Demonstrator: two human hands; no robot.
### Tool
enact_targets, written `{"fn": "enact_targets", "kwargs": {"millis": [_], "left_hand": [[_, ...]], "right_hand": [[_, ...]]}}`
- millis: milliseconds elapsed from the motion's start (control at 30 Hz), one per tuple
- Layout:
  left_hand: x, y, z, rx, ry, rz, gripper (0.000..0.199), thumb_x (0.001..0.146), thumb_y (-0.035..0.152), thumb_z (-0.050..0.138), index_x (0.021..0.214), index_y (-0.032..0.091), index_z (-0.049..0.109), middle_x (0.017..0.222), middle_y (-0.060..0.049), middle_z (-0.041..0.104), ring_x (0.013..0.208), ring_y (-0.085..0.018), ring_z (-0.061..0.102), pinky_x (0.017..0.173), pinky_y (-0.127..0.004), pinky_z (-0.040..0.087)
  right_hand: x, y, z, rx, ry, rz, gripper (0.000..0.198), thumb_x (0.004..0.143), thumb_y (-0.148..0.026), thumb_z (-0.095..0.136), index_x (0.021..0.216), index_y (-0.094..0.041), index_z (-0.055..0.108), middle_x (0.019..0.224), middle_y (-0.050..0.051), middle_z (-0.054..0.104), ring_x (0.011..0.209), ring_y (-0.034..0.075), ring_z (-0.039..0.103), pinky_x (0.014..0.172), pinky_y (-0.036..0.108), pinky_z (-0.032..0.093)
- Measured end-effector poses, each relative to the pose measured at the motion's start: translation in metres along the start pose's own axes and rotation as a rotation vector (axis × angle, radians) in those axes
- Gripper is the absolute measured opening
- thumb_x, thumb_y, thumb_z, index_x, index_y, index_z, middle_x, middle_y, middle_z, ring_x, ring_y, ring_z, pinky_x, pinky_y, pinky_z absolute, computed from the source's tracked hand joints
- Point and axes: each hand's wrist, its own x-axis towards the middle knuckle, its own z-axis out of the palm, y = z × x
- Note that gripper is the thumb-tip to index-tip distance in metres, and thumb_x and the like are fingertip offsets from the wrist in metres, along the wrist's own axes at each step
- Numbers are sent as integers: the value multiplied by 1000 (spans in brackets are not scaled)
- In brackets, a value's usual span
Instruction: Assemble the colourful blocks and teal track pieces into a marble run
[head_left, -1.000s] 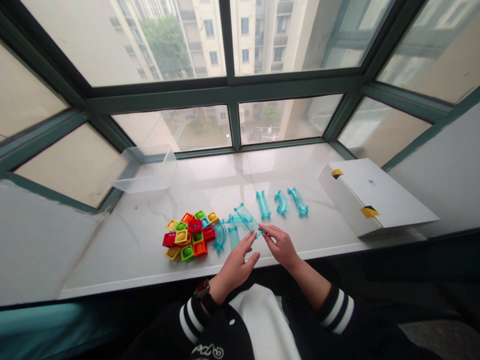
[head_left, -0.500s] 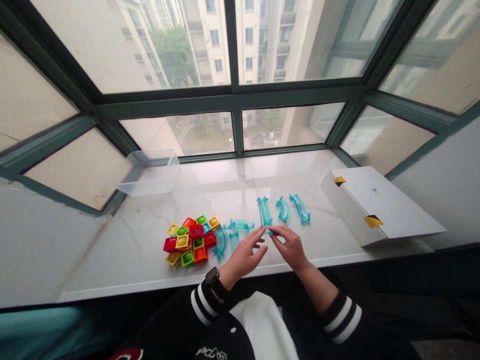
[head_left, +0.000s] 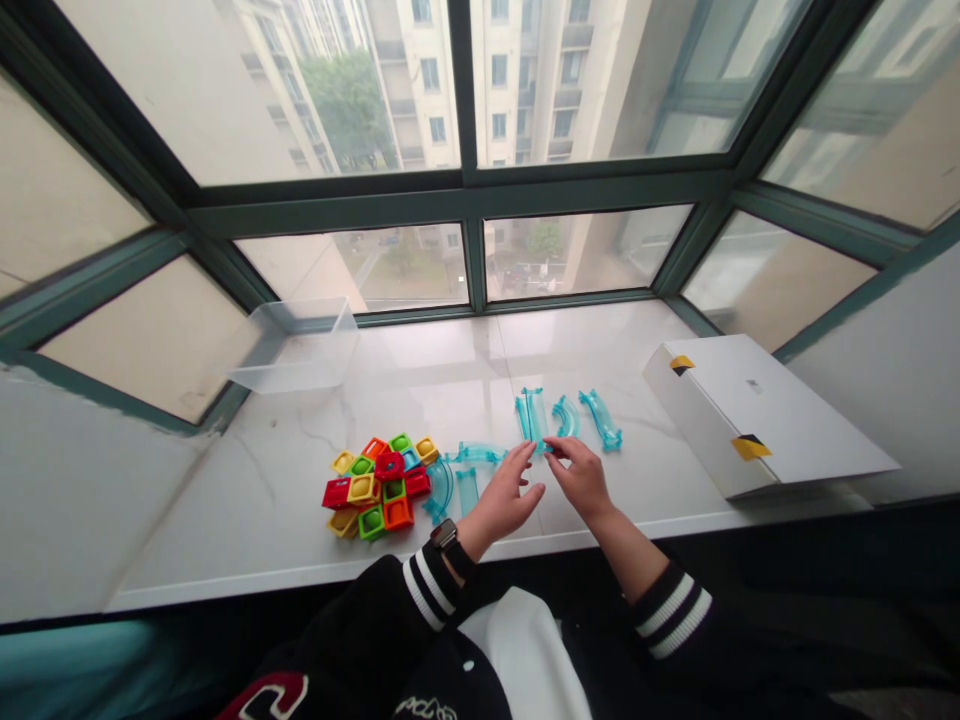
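Observation:
Two translucent blue straight track pieces (head_left: 535,412) lie side by side in the middle of the marble sill. At their near end my right hand (head_left: 583,478) is closed, with thumb and index finger pinching the right-hand track piece. My left hand (head_left: 508,492), a black watch on its wrist, reaches to the same end. Its fingertips seem to touch the track, and its thumb is spread apart. To the right lie a curved track piece (head_left: 566,417) and another long track piece (head_left: 601,420). Left of my hands are a flat track piece (head_left: 480,453), a short one (head_left: 466,491) and a wide curved one (head_left: 440,492).
A cluster of red, yellow, green and orange cube blocks (head_left: 375,487) sits left of the tracks. A clear plastic bin (head_left: 300,375) stands at the back left by the window. At the right is a white box (head_left: 780,410) with yellow-black tape. The sill's front edge (head_left: 300,577) runs before me.
Both hands have shifted slightly forward, away from me. The small blue piece between my fingertips has moved up against the straight tracks, where two now show side by side.

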Motion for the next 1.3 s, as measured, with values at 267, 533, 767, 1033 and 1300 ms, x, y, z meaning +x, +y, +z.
{"fn": "enact_targets", "kwargs": {"millis": [267,533,767,1033,1300], "left_hand": [[16,-13,11,-245,50,-176,80,90,34,74,161,25,40,169,-18,35,149,-36,45,118,-58,46],[27,-19,19,-665,119,-365,89,83,35,83,160,23,42,160,-19,49,146,-36,50,118,-55,46],[26,-18,21,-760,109,-419,88,85,31,81,162,23,39,145,-17,62,138,-33,59,113,-52,51],[27,-25,21,-713,100,-432,91,85,34,82,163,23,38,134,-15,68,133,-30,61,110,-51,53],[28,-30,20,-689,79,-439,91,86,34,81,164,24,36,132,-13,67,131,-29,62,109,-49,54]], "right_hand": [[13,17,9,-56,-20,63,27,94,-23,60,116,-23,75,98,7,75,82,22,72,82,40,61],[20,30,16,-59,-43,114,32,91,-23,60,119,-22,75,101,8,76,85,24,73,85,42,62],[23,38,19,-103,-67,87,32,92,-21,58,119,-21,75,101,9,77,85,24,73,85,41,60],[26,38,21,-135,-97,83,32,91,-19,58,118,-22,75,101,8,77,85,23,73,85,40,60],[27,40,22,-141,-116,100,33,91,-19,57,119,-21,75,103,9,77,86,24,73,86,41,59]]}}
